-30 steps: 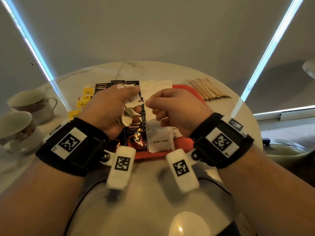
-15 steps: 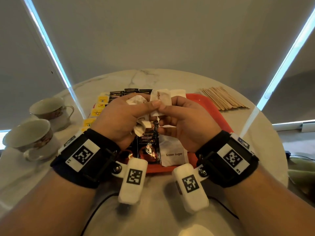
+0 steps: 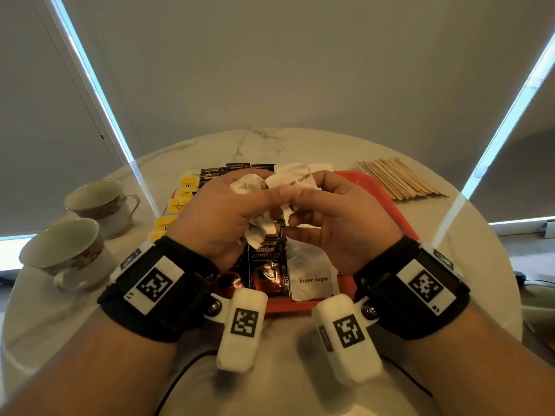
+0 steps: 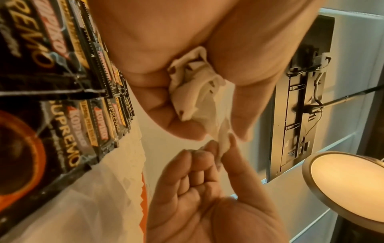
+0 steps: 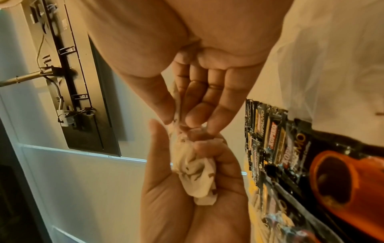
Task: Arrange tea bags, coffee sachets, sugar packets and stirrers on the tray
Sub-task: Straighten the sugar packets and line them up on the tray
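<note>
The left hand (image 3: 222, 217) held a crumpled bunch of white sugar packets (image 5: 193, 171), with its fingers curled around them. The right hand (image 3: 339, 223) pinched one packet (image 3: 295, 183) of this bunch between thumb and fingertips, so both hands were closed on paper and touching each other at the fingertips. One second before, the two hands were a little apart and the right one was closed on nothing visible; half a second before, it had already reached the bunch. So the change was that the right hand took hold of a single packet, probably to pull it out of the bunch.

Directly under the hands lay the red tray (image 3: 387, 205). On it, below the left hand, were the black coffee sachets (image 3: 268, 265), and below the right hand other sugar packets (image 3: 312, 277) lay flat. Beyond the left hand, the yellow tea bags (image 3: 177, 205) sat at the tray's edge; whether they were on the tray I could not tell. The stirrers (image 3: 396, 181) were past the right hand, on the table (image 3: 480, 259) outside the tray.

I judged the sugar step was in progress, and the stirrers remained to be moved.
</note>
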A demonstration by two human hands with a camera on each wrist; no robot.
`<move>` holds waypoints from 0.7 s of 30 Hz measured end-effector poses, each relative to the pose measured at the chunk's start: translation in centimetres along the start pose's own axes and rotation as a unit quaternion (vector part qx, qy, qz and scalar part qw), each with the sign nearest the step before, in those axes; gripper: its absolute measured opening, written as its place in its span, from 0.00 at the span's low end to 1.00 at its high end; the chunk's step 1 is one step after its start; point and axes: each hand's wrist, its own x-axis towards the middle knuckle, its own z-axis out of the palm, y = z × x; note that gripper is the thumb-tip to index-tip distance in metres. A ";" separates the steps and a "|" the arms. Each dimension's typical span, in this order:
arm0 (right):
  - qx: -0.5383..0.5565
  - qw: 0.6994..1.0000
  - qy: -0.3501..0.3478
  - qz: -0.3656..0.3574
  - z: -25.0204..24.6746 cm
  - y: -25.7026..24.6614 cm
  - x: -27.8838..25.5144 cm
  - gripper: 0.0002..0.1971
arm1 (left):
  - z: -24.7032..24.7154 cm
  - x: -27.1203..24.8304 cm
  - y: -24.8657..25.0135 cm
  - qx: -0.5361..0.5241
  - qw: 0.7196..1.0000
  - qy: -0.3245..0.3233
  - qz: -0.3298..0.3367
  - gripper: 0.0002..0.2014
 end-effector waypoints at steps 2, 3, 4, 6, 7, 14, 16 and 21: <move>0.008 1.000 0.011 -0.011 -0.1 0.1 0.0 0.10 | -0.2 0.0 0.0 0.001 1.000 -0.014 -0.004 0.21; 0.014 1.000 0.013 -0.018 -0.1 0.1 0.1 0.10 | -0.2 0.1 0.0 -0.002 1.000 -0.018 -0.008 0.18; 0.025 0.999 0.015 -0.028 -0.1 0.1 0.1 0.08 | -0.3 0.1 0.1 -0.003 1.000 -0.018 -0.013 0.16; 0.060 0.996 0.031 -0.054 -0.3 0.0 0.2 0.05 | -0.4 0.0 0.4 0.001 1.000 -0.020 -0.023 0.11; 0.075 0.994 0.047 -0.067 -0.5 -0.1 0.3 0.04 | -0.5 0.0 0.5 0.004 0.999 -0.021 -0.028 0.10; -0.027 0.999 0.021 -0.016 -1.2 -0.4 0.3 0.17 | -0.8 0.2 0.4 0.018 0.999 -0.006 -0.043 0.06; -0.067 0.998 -0.004 -0.005 -0.9 0.0 0.2 0.21 | -0.6 0.1 0.4 0.017 0.999 -0.006 -0.045 0.04; -0.102 0.990 0.100 0.001 -0.9 0.1 0.5 0.08 | -0.1 0.2 0.3 0.017 0.999 0.027 -0.041 0.04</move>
